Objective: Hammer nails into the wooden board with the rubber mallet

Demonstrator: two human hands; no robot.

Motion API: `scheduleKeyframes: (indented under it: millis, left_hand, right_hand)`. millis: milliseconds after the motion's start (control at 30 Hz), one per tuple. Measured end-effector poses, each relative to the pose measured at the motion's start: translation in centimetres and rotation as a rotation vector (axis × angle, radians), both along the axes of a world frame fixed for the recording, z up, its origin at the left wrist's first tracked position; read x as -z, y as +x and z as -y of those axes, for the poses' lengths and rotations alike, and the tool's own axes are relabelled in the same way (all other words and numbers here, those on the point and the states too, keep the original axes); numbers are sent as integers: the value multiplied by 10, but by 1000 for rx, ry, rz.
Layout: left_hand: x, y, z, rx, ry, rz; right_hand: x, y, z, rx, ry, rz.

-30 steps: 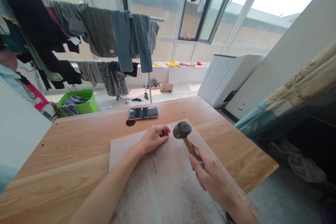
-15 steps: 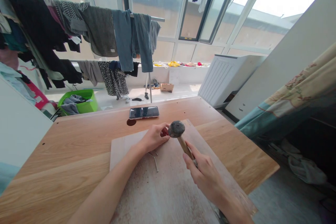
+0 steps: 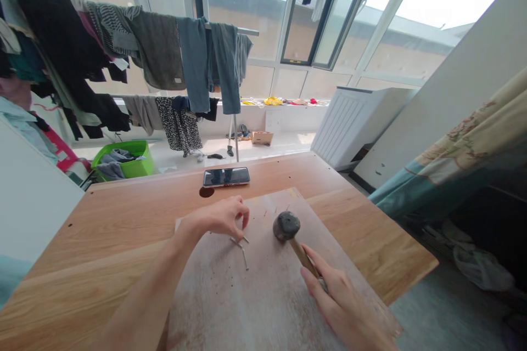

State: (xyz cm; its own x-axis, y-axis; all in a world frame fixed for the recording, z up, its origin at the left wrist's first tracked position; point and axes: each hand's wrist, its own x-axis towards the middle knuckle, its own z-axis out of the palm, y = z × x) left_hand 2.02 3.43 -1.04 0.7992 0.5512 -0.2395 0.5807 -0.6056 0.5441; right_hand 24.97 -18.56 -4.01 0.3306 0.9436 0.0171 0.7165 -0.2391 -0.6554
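Observation:
My right hand grips the wooden handle of a hammer; its dark, rounded head is just above or on the whitish wooden board, I cannot tell which. My left hand hovers over the left part of the board, thumb and forefinger curved with a gap between them. Right below its fingertips lie a few loose nails. Beyond the hammer head, thin nails stand upright in a row near the board's far edge. Small dark holes or marks dot the board.
The board rests on a wooden table. Behind it a phone lies near a round hole in the tabletop. Past the table are a rack of hanging clothes, a green basin and a white ribbed cabinet-like unit.
My left hand has left the standing nails and come left and nearer, over the loose ones. The hammer in my right hand has dropped slightly and shifted right.

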Motion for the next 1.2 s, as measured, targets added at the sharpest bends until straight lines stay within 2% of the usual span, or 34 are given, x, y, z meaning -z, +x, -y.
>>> scheduleKeyframes:
  millis: [100,267,533,767,1000,1200]
  left_hand:
    - [3,3,1,7,-46,39]
    - [3,8,3,0,-17,91]
    - [-4,12,5,-117,35,206]
    - [-7,14,8,-100,104,173]
    - [2,22,8,-53,206,216]
    - [10,27,13,-12,197,325]
  right_hand:
    - [5,0,2,-15,-36,-55]
    - [6,0,0,-14,-37,-101]
    - [13,5,0,-26,-46,-91]
    - [14,6,0,-44,-84,-105]
    - [15,7,0,-29,-50,-111]
    - [12,7,-1,-37,-48,-112]
